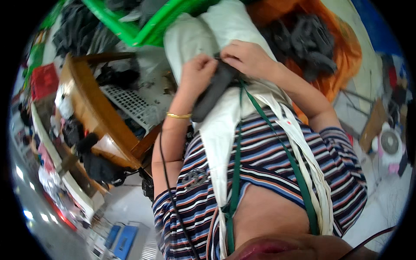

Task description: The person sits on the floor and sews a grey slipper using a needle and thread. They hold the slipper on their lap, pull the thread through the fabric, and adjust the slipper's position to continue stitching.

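Over my lap, my left hand (pixel 198 74) is closed, its fingertips pinching the upper edge of a long, narrow dark grey cloth piece (pixel 213 93), which looks soft and sock-like. Facing it, my right hand (pixel 248 58) pinches the same edge, fingers curled. The two hands are a short gap apart. Below them the cloth hangs slanting down beside my left wrist, which wears a gold bangle (pixel 178 115). Under the hands lies a pale apron (pixel 221 143) over my light-coloured trouser legs (pixel 190 37). Anything small between the fingertips is too blurred to make out.
A green plastic crate (pixel 138 40) stands beyond my knees. To the right, dark garments (pixel 310 41) lie on orange cloth (pixel 349 52). On the left are a wooden stand (pixel 93 117) and a white slatted basket (pixel 130 106). A small fan (pixel 389 143) is far right.
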Tool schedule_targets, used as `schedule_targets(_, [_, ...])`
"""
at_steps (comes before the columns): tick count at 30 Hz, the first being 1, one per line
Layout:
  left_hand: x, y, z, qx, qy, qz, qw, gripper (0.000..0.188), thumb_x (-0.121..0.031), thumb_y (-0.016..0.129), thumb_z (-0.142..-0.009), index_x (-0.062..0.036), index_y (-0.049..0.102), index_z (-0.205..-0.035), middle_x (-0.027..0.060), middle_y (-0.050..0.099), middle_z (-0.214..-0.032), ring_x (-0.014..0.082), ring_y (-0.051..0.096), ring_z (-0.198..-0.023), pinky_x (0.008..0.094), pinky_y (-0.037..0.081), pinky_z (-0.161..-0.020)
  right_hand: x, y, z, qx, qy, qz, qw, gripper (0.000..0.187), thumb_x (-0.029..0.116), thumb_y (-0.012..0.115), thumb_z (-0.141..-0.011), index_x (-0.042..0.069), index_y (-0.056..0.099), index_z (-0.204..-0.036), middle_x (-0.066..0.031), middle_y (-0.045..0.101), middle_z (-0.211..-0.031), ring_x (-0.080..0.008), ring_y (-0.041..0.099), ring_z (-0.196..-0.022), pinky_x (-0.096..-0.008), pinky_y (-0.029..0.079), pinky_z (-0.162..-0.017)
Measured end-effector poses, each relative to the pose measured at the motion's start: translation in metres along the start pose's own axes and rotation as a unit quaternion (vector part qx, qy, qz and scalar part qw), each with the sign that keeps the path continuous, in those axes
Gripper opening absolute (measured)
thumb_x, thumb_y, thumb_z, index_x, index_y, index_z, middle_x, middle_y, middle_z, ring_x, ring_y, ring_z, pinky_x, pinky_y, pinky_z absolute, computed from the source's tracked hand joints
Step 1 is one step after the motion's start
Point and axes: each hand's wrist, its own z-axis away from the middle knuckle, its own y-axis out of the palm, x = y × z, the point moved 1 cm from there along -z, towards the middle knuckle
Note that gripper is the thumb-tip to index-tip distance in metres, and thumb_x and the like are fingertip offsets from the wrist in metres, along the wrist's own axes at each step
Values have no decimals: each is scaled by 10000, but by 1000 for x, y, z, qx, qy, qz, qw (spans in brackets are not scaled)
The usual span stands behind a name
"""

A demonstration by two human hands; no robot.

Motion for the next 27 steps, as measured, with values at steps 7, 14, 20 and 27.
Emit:
schedule_targets(7, [-8, -6, -2, 46, -32, -6, 998, 154, -187, 638, -949, -38, 662, -916, -32, 574, -668, 41, 495, -540, 196, 381, -490, -1, 7, 1, -40, -8, 81, 996, 46, 160, 622, -864, 120, 644, -857, -61, 603, -832, -284, 635, -807, -385, 515, -676])
schedule_targets(14, [1, -12, -6, 68, -70, 96, 991, 126, -152, 617, -963, -29, 645, -954, -4, 619, -744, 59, 559, -621, 208, 447, -549, 1, 8, -3, 13, -1, 78, 997, 81, 121, 669, -843, 69, 660, -905, -70, 603, -848, -273, 627, -826, -355, 504, -699])
schedule_targets(20, [10, -3, -4, 73, -97, 194, 973, 159, -165, 637, -962, -27, 669, -1036, -2, 650, -794, 66, 601, -668, 199, 476, -587, 1, 28, -1, -63, 33, -149, 986, 77, 68, 660, -874, 36, 653, -943, -84, 609, -869, -244, 612, -816, -309, 490, -727])
schedule_targets(27, [3, -1, -5, 58, -92, 112, 988, 162, -155, 669, -933, -9, 692, -1002, -17, 627, -756, 53, 548, -620, 201, 445, -559, 3, 15, 1, -49, 211, -406, 888, 129, 196, 597, -980, 70, 618, -996, -35, 673, -896, -143, 626, -663, -257, 485, -586])
